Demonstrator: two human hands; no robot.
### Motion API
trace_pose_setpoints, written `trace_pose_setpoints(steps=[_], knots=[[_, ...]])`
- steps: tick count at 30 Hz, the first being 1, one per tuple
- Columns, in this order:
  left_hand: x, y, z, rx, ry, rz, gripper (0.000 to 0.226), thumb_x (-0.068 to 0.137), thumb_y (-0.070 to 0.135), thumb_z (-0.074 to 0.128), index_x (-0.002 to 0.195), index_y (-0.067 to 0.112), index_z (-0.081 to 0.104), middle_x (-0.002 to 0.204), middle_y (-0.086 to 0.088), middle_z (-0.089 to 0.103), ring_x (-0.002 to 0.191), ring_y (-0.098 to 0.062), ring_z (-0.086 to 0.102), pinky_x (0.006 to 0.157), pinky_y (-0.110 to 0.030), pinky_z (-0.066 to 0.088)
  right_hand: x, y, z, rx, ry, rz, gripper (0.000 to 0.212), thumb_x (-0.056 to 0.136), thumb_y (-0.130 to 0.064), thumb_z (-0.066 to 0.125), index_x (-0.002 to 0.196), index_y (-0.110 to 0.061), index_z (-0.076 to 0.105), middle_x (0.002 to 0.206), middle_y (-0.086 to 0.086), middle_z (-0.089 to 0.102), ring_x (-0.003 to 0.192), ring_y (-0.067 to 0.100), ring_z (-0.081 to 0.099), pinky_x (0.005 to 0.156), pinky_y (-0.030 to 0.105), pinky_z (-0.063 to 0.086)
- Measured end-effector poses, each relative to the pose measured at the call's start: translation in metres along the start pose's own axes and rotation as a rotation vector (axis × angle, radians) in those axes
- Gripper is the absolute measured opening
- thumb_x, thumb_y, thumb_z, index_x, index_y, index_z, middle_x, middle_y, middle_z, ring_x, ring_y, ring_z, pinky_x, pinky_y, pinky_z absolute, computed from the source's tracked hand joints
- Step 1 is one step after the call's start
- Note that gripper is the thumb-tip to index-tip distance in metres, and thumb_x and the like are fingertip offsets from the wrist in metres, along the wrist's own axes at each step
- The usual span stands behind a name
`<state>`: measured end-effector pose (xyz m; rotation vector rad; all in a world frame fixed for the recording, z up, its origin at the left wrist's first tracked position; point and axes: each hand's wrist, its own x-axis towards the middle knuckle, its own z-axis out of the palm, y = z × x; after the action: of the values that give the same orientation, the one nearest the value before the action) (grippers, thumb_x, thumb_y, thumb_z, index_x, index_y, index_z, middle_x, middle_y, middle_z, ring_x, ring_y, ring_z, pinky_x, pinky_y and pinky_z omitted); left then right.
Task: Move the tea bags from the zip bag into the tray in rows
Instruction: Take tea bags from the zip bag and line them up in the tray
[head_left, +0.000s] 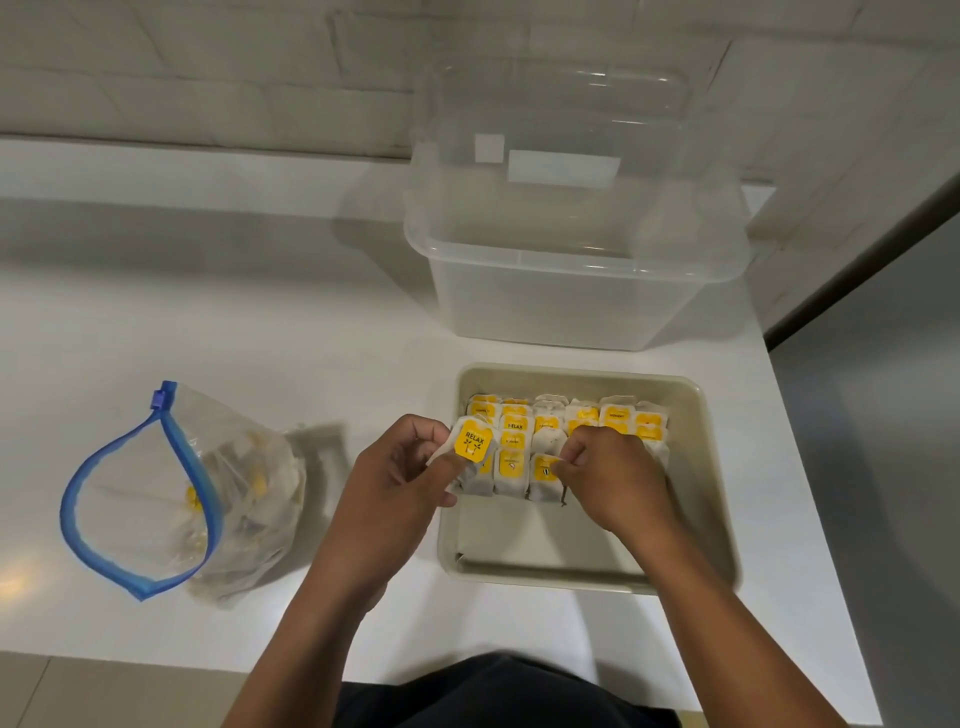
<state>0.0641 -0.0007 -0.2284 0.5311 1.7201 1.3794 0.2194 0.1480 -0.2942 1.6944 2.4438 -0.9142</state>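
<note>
Yellow-tagged tea bags (566, 441) fill the far half of the tray (587, 561); my left hand (400, 467) pinches one bag (471, 444) at the tray's left edge. My right hand's (608, 467) curled fingers pinch a bag's tag (545, 466) in the tray's near row. Seating the next bag could topple that row; the zip bag (171, 499), left of the tray, holds more.

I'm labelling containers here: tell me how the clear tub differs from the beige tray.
The clear tub is see-through, deep and holds no tea bags; the beige tray is opaque, shallow and holds rows of tea bags. The tub stands behind the tray. Both sit open on the white counter.
</note>
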Motion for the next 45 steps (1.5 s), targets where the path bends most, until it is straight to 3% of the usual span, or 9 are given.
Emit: trace_pose_setpoints(steps=[8,13,17,21,25,30,35,39,45], knots=[[-0.001,0.000,0.001,0.020,-0.024,0.012,0.013,0.093,0.008,0.066,0.083,0.016,0.064,0.074,-0.002,0.067,0.075,-0.012,0.063,0.072,-0.036,0.056,0.001,0.001,0.002,0.094,0.011,0.025,0.025,0.084,-0.033,0.072,0.063,-0.023,0.064,0.064,-0.005,0.068,0.073,0.016,0.065,0.068,0.033,0.053],[-0.003,-0.001,0.004,0.000,-0.045,0.026,0.007,0.093,0.010,0.067,0.087,0.011,0.062,0.076,-0.008,0.069,0.090,-0.033,0.069,0.074,-0.034,0.060,-0.005,0.002,-0.009,0.044,0.089,-0.001,0.034,0.087,-0.049,0.067,0.073,-0.018,0.063,0.066,-0.006,0.065,0.074,0.016,0.061,0.065,0.030,0.044],[-0.006,0.000,0.010,-0.039,-0.106,-0.010,0.007,0.095,0.007,0.064,0.092,0.004,0.058,0.086,-0.012,0.074,0.090,-0.027,0.072,0.080,-0.037,0.059,-0.021,0.006,-0.031,0.116,0.181,-0.060,0.019,0.090,-0.046,0.060,0.081,-0.030,0.065,0.076,-0.015,0.070,0.078,0.012,0.066,0.073,0.033,0.052],[-0.004,-0.001,0.021,-0.071,-0.189,-0.028,0.008,0.094,0.007,0.065,0.093,0.005,0.057,0.095,-0.016,0.075,0.098,-0.033,0.071,0.082,-0.036,0.058,-0.042,-0.007,-0.053,0.563,0.034,-0.247,0.008,0.093,-0.032,0.065,0.090,-0.034,0.073,0.092,-0.016,0.074,0.080,0.012,0.069,0.073,0.035,0.055],[-0.004,-0.002,0.030,-0.054,-0.280,-0.014,0.009,0.093,0.009,0.068,0.092,0.007,0.059,0.095,-0.013,0.074,0.098,-0.031,0.071,0.088,-0.040,0.057,-0.052,-0.020,-0.068,0.713,-0.163,-0.370,0.009,0.090,-0.020,0.071,0.096,-0.022,0.077,0.094,-0.007,0.075,0.081,0.021,0.067,0.071,0.026,0.052],[-0.006,-0.009,0.034,0.061,-0.257,0.011,0.011,0.091,0.013,0.069,0.099,0.019,0.063,0.096,-0.001,0.075,0.097,-0.030,0.068,0.099,-0.055,0.049,-0.053,-0.013,-0.072,0.635,-0.136,-0.359,0.012,0.089,-0.013,0.072,0.082,-0.021,0.073,0.070,-0.016,0.065,0.060,0.008,0.053,0.061,0.018,0.042],[0.000,-0.011,0.022,0.284,-0.067,0.131,0.039,0.090,0.007,0.064,0.108,0.041,0.065,0.116,0.015,0.070,0.108,0.008,0.063,0.091,-0.023,0.051,-0.045,0.008,-0.071,0.004,0.132,-0.371,0.012,0.089,-0.027,0.067,0.078,-0.031,0.065,0.080,-0.019,0.063,0.073,0.005,0.058,0.068,0.027,0.048],[0.005,-0.006,0.012,0.408,-0.005,0.266,0.026,0.093,0.012,0.063,0.106,0.034,0.067,0.103,0.020,0.070,0.103,0.003,0.064,0.073,-0.010,0.049,-0.040,0.019,-0.066,0.055,-0.142,-0.284,0.017,0.091,-0.024,0.066,0.075,-0.030,0.067,0.072,-0.024,0.065,0.075,-0.004,0.061,0.072,0.024,0.050],[0.010,-0.015,0.003,0.624,0.021,0.385,0.025,0.092,0.018,0.063,0.110,0.035,0.066,0.104,0.016,0.066,0.099,-0.003,0.061,0.071,-0.020,0.050,-0.017,0.027,-0.044,-0.108,-0.177,-0.272,0.012,0.094,-0.028,0.056,0.082,-0.029,0.060,0.074,-0.017,0.069,0.082,0.008,0.063,0.076,0.037,0.054]])
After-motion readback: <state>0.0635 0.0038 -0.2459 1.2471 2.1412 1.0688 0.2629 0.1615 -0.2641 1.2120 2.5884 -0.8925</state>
